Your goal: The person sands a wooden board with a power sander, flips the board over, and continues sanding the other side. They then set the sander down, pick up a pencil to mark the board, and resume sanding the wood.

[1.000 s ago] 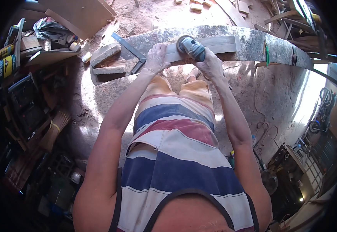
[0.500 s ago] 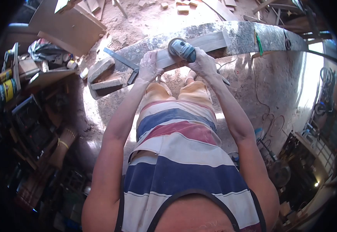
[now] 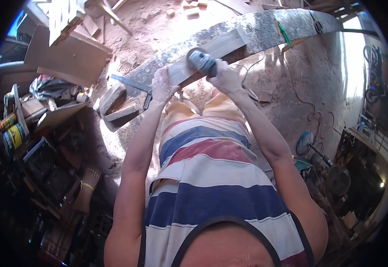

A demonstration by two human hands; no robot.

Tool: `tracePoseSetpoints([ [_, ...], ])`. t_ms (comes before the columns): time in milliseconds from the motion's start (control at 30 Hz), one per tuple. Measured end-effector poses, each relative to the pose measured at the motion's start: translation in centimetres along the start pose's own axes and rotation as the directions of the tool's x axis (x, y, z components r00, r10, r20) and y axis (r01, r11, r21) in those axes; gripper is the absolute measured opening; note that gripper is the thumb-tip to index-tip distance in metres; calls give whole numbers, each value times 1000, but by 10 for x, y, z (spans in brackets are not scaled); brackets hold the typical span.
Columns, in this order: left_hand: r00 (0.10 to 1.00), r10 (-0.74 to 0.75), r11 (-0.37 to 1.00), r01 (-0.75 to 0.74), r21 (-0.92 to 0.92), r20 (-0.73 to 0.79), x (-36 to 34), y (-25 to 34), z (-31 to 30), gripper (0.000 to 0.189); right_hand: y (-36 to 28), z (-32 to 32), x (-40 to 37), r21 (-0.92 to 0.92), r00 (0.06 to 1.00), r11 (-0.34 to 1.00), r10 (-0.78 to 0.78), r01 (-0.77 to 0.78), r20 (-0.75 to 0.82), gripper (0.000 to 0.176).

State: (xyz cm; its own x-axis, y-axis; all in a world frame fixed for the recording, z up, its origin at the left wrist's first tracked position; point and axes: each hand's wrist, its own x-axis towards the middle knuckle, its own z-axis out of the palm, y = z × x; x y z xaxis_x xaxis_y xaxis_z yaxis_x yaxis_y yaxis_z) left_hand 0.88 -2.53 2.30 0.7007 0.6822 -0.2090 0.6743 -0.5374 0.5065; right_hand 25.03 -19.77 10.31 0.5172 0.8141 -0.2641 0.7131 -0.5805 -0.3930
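Note:
A long pale wooden board lies on a worn, paint-spotted bench. My right hand is wrapped round the grip of a grey-green power sander, whose round disc rests on the board's upper face. At the board's left end my left hand grips its edge, fingers on top. Just left of that hand, a metal square lies across the bench. Two rough wood blocks sit at the bench's left end.
Green-handled tool and dark scissors-like tool lie on the bench's right part. A cord trails over the floor. Wood offcuts lie beyond the bench. Cans and clutter stand left; a fan stands right.
The view has turned and shifted slightly, so the bench appears more slanted. Both hands keep their holds, and the sander sits a little nearer the board's left end.

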Motion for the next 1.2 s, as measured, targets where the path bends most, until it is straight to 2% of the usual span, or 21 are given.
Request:
tracePoseSetpoints([
  [100, 1000, -1, 1000, 1, 23, 2, 1, -3, 2, 108, 3, 1, -2, -41, 998, 997, -59, 58, -36, 60],
  [200, 1000, 6, 1000, -6, 27, -12, 0, -5, 5, 108, 23, -17, 8, -98, 999, 994, 44, -44, 5, 61],
  [267, 1000, 4, 1000, -4, 5, 5, 1, -2, 0, 107, 33, -36, 11, -121, 993, 986, 109, -113, -34, 64],
  [333, 1000, 9, 1000, -9, 4, 5, -1, -1, -1, 109, 48, -51, 13, -24, 955, 955, 294, -295, -37, 64],
  [400, 999, 36, 999, -35, 25, -9, -1, -1, -1, 114, 68, -62, 5, 61, 929, 932, 361, -357, -78, 65],
  [500, 984, 131, 977, -108, 182, -119, -7, 14, -2, 123, 69, -82, -18, 152, 885, 888, 452, -435, -110, 69],
  [533, 982, 149, 971, -124, 204, -114, -4, 18, -1, 126, 67, -88, -28, 177, 870, 872, 479, -457, -116, 70],
  [600, 974, 200, 954, -169, 248, -105, 11, 30, 2, 132, 74, -83, -42, 194, 883, 887, 448, -419, -142, 66],
  [700, 965, 251, 953, -233, 194, -75, 36, 52, 14, 131, 83, -72, -68, 200, 887, 906, 412, -373, -211, 67],
  [767, 948, 302, 935, -274, 227, -102, 53, 58, 32, 127, 78, -81, -84, 244, 849, 863, 490, -442, -198, 68],
  [867, 971, 194, 955, -219, 199, 139, 72, 59, 38, 121, 73, -100, -107, 315, 779, 777, 609, -546, -153, 68],
  [967, 958, 281, 940, -286, 183, 56, 75, 50, 45, 116, 96, -113, -118, 367, 730, 725, 666, -584, -154, 67],
  [1100, 963, 269, 929, -266, 258, 23, 70, 58, 44, 118, 130, -134, -104, 513, 702, 691, 679, -509, -217, 60],
  [1200, 936, 293, 938, -242, 246, -196, 47, 141, 9, 109, 160, -149, -82, 624, 730, 653, 658, -430, -186, 53],
])
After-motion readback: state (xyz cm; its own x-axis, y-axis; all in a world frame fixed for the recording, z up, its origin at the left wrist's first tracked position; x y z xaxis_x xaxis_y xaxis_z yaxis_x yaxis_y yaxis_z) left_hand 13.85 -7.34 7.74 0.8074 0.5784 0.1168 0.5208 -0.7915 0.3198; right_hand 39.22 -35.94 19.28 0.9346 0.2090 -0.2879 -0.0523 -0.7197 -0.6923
